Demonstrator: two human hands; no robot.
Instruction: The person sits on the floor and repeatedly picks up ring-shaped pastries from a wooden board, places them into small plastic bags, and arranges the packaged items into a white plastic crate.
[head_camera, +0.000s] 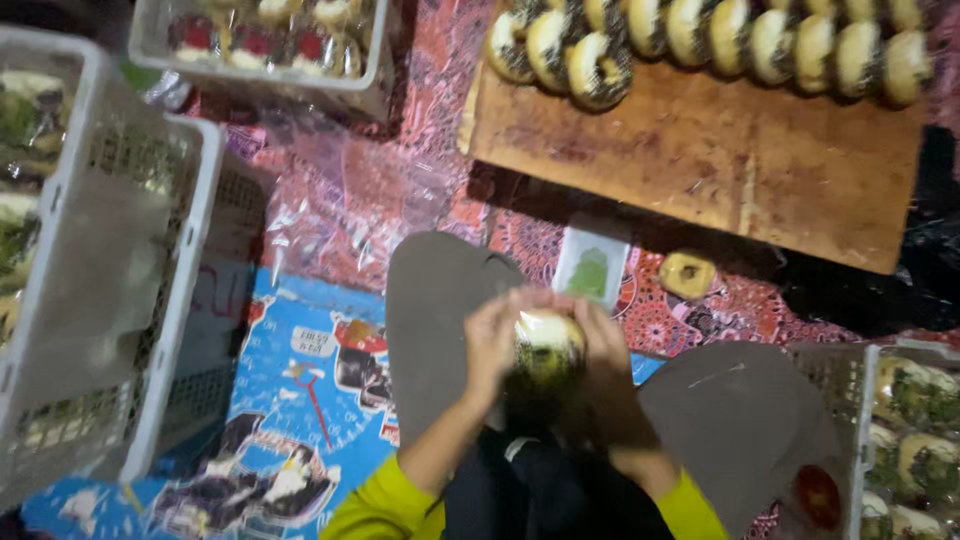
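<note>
Above the person's lap, near the patterned red floor mat's front edge, the left hand and right hand are closing together around a round, green-topped doughnut in clear plastic wrap. It is looking soft, light and easily squashed, its film probably slippery, so cupping its sides seems safest. Beyond, a wooden board is carrying rows of dark-sprinkled doughnuts.

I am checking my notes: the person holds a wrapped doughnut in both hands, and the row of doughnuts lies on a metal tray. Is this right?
Not quite. In the head view the row of doughnuts lies on a wooden board, not metal. Both the left hand and right hand do hold the wrapped doughnut.
</note>
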